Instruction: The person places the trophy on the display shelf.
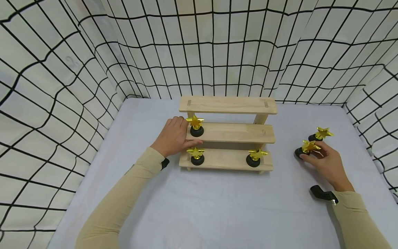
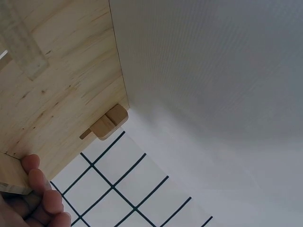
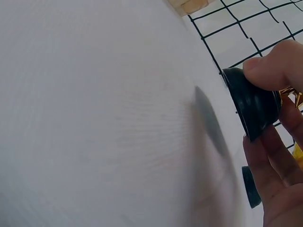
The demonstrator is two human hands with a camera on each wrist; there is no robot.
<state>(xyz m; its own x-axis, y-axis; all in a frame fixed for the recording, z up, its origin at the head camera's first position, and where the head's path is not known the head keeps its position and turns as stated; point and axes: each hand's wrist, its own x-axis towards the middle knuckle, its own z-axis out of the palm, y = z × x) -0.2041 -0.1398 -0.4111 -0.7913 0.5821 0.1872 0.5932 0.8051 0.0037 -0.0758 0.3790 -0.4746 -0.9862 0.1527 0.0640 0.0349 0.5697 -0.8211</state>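
Note:
My left hand (image 1: pixel 176 136) grips the left end of a three-tier wooden shelf (image 1: pixel 230 132); in the left wrist view its fingertips (image 2: pixel 39 179) curl round the board's edge. My right hand (image 1: pixel 328 164) pinches a gold star trophy (image 1: pixel 308 148) by its black base (image 3: pixel 255 101), which casts a shadow on the table. Behind it stands a second star trophy (image 1: pixel 321 133). On the shelf, one star trophy (image 1: pixel 196 126) stands at the left of the middle tier. The bottom tier bears a star trophy (image 1: pixel 197 156) at its left and another (image 1: pixel 255 157) at its right.
The shelf stands on a white-covered table (image 1: pixel 214 207). Black netting (image 1: pixel 212 43) over white walls surrounds the table at the back and both sides. A black strap (image 1: pixel 323 194) is on my right wrist.

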